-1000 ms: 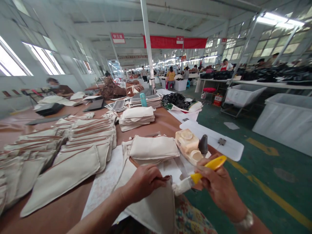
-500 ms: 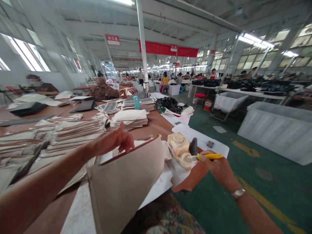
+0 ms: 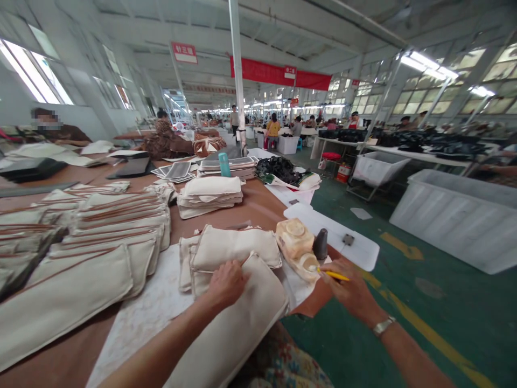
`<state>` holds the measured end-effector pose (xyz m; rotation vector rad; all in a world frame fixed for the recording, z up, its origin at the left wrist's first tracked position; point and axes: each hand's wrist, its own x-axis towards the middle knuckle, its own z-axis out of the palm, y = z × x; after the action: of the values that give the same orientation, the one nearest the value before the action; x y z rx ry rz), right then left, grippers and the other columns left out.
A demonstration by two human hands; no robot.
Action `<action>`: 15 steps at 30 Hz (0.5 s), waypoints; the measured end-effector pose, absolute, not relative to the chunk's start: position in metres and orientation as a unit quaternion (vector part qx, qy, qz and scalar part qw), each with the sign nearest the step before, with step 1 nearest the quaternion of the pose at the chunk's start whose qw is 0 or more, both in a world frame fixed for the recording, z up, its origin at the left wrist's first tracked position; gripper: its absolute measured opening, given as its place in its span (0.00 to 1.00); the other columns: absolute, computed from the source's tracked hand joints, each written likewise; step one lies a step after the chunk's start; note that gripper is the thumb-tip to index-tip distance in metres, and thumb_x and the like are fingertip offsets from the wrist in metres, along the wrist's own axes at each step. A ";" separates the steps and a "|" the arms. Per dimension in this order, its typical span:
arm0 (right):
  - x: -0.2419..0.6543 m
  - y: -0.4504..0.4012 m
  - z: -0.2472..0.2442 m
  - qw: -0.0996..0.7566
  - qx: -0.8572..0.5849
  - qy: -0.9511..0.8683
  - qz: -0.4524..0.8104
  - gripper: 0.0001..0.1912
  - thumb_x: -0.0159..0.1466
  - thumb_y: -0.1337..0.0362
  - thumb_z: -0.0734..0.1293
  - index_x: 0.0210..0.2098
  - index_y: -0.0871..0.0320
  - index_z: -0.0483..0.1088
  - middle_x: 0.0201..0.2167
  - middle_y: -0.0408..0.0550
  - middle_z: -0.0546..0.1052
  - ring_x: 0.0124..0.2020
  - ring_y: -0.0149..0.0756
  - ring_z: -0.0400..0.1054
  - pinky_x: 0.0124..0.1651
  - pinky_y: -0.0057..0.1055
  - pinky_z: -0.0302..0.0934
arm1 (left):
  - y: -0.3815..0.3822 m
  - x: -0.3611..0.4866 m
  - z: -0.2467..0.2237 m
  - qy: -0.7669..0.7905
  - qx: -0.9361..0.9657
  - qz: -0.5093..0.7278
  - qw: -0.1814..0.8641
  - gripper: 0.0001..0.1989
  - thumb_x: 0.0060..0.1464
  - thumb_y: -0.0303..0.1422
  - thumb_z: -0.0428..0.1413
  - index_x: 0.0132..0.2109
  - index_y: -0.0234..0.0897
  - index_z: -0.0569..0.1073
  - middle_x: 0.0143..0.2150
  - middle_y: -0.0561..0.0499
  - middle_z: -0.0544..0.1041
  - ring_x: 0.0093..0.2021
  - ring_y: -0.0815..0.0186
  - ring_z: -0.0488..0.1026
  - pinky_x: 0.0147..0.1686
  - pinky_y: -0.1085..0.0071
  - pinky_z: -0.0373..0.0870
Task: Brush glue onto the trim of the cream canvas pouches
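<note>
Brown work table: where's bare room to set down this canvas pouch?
Bare brown tabletop shows between the stacked cream canvas pouches and the white plastic board. Mottled white paper shows beside your left hand. It's crowded left of that paper, where pouches pile up, and around the tan container and dark grey cone by your right hand's yellow-handled brush.

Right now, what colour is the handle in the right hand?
The handle is yellow, in the head view.
</note>
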<state>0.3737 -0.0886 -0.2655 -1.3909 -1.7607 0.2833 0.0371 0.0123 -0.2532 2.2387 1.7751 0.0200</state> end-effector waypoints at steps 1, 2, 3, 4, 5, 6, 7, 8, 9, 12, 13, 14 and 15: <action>0.373 -0.096 -0.264 0.425 -0.547 -0.713 0.114 0.09 0.70 0.59 0.65 0.42 0.53 0.76 0.38 0.48 0.78 0.39 0.42 0.72 0.44 0.37 0.65 | 0.012 0.041 -0.257 0.629 0.766 0.016 0.135 0.16 0.62 0.42 0.50 0.48 0.34 0.71 0.50 0.36 0.74 0.53 0.48 0.72 0.50 0.58 0.65; 0.373 -0.104 -0.263 0.425 -0.540 -0.717 0.114 0.08 0.70 0.60 0.65 0.42 0.53 0.76 0.37 0.48 0.77 0.39 0.41 0.72 0.43 0.35 0.65 | 0.012 0.043 -0.260 0.639 0.757 0.024 0.132 0.16 0.63 0.42 0.50 0.49 0.34 0.70 0.51 0.36 0.74 0.54 0.48 0.72 0.50 0.58 0.64; 0.373 -0.110 -0.262 0.429 -0.537 -0.718 0.112 0.08 0.70 0.60 0.65 0.43 0.53 0.76 0.37 0.49 0.77 0.38 0.40 0.72 0.41 0.34 0.66 | 0.012 0.043 -0.262 0.646 0.750 0.033 0.135 0.16 0.63 0.42 0.50 0.49 0.34 0.69 0.52 0.37 0.74 0.54 0.48 0.72 0.50 0.59 0.65; 0.374 -0.115 -0.262 0.435 -0.537 -0.714 0.108 0.08 0.70 0.61 0.65 0.43 0.53 0.76 0.37 0.49 0.77 0.38 0.40 0.72 0.41 0.34 0.66 | 0.013 0.043 -0.264 0.651 0.745 0.040 0.140 0.17 0.63 0.43 0.49 0.50 0.35 0.68 0.52 0.38 0.73 0.53 0.49 0.72 0.48 0.60 0.65; 0.374 -0.119 -0.263 0.445 -0.540 -0.707 0.103 0.08 0.70 0.61 0.65 0.44 0.53 0.76 0.38 0.49 0.77 0.38 0.41 0.73 0.41 0.34 0.66 | 0.015 0.042 -0.264 0.653 0.741 0.047 0.148 0.17 0.63 0.44 0.49 0.50 0.35 0.68 0.53 0.39 0.74 0.52 0.50 0.73 0.46 0.62 0.65; 0.373 -0.120 -0.264 0.457 -0.544 -0.697 0.096 0.08 0.71 0.60 0.66 0.45 0.53 0.76 0.39 0.50 0.77 0.39 0.41 0.73 0.41 0.34 0.67 | 0.018 0.041 -0.265 0.652 0.739 0.054 0.157 0.17 0.63 0.45 0.49 0.49 0.36 0.68 0.52 0.40 0.74 0.50 0.51 0.74 0.44 0.64 0.65; 0.373 -0.121 -0.265 0.470 -0.548 -0.686 0.090 0.09 0.71 0.60 0.66 0.46 0.54 0.76 0.40 0.50 0.77 0.39 0.42 0.73 0.42 0.35 0.67 | 0.020 0.040 -0.265 0.650 0.739 0.061 0.167 0.18 0.63 0.46 0.49 0.48 0.36 0.68 0.50 0.40 0.75 0.49 0.51 0.74 0.41 0.65 0.65; 0.372 -0.120 -0.267 0.482 -0.552 -0.675 0.085 0.10 0.71 0.59 0.66 0.47 0.54 0.75 0.40 0.51 0.77 0.39 0.42 0.73 0.42 0.35 0.68 | 0.023 0.040 -0.264 0.647 0.739 0.068 0.178 0.18 0.63 0.47 0.48 0.46 0.36 0.69 0.48 0.41 0.76 0.46 0.52 0.75 0.39 0.66 0.64; 0.370 -0.119 -0.270 0.492 -0.555 -0.665 0.083 0.10 0.71 0.58 0.65 0.48 0.55 0.75 0.40 0.50 0.77 0.37 0.41 0.73 0.42 0.35 0.68 | 0.026 0.040 -0.264 0.641 0.740 0.075 0.190 0.18 0.63 0.47 0.48 0.44 0.36 0.70 0.44 0.42 0.77 0.44 0.53 0.75 0.37 0.67 0.63; 0.364 -0.120 -0.275 0.511 -0.574 -0.636 0.073 0.11 0.71 0.56 0.66 0.45 0.55 0.76 0.35 0.47 0.77 0.31 0.38 0.72 0.35 0.31 0.67 | 0.032 0.042 -0.261 0.616 0.747 0.100 0.229 0.15 0.61 0.44 0.51 0.34 0.36 0.71 0.32 0.48 0.75 0.35 0.59 0.73 0.32 0.70 0.58; 0.363 -0.121 -0.275 0.516 -0.583 -0.625 0.063 0.10 0.71 0.56 0.66 0.44 0.55 0.76 0.34 0.46 0.77 0.29 0.37 0.71 0.33 0.30 0.66 | 0.032 0.043 -0.259 0.604 0.751 0.111 0.243 0.14 0.60 0.42 0.52 0.32 0.36 0.71 0.29 0.50 0.73 0.33 0.62 0.71 0.31 0.71 0.57; 0.362 -0.124 -0.274 0.525 -0.592 -0.609 0.051 0.10 0.71 0.57 0.66 0.43 0.56 0.75 0.32 0.45 0.76 0.29 0.37 0.71 0.32 0.29 0.65 | 0.031 0.043 -0.257 0.590 0.756 0.123 0.257 0.13 0.59 0.40 0.52 0.31 0.36 0.70 0.27 0.51 0.71 0.31 0.64 0.69 0.30 0.72 0.56; 0.360 -0.126 -0.271 0.540 -0.602 -0.587 0.044 0.10 0.70 0.57 0.67 0.42 0.56 0.75 0.31 0.45 0.76 0.28 0.36 0.70 0.31 0.28 0.64 | 0.029 0.044 -0.255 0.574 0.761 0.135 0.272 0.13 0.58 0.38 0.52 0.30 0.35 0.70 0.26 0.53 0.70 0.30 0.65 0.68 0.30 0.72 0.56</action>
<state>0.3598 -0.1265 -0.2706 -1.4304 -1.3952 0.1039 0.0436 0.0286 -0.2551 2.0474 1.5443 0.3644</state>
